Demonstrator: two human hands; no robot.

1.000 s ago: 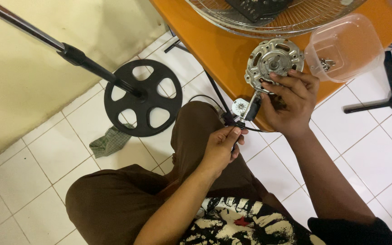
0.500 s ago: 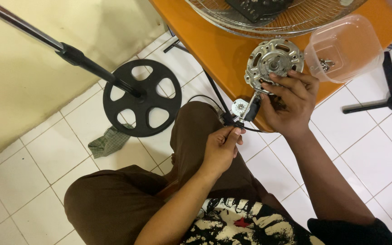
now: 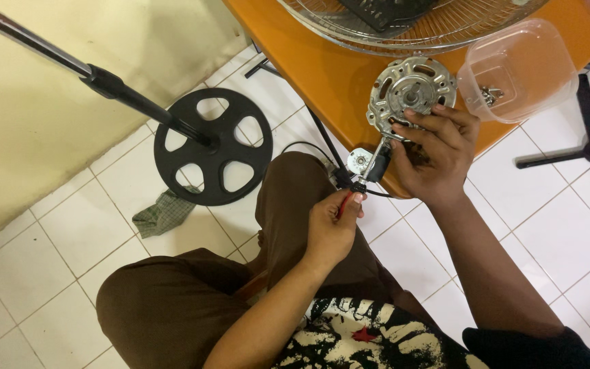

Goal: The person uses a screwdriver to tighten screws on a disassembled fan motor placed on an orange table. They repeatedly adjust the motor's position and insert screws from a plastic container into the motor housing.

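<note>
I see one round metal fan motor (image 3: pixel 410 87) at the orange table's (image 3: pixel 322 65) edge. My right hand (image 3: pixel 435 154) wraps around its bottom part. My left hand (image 3: pixel 332 225) pinches one red tool (image 3: pixel 345 203) just below. One clear tub (image 3: pixel 520 68) sits beside.
</note>
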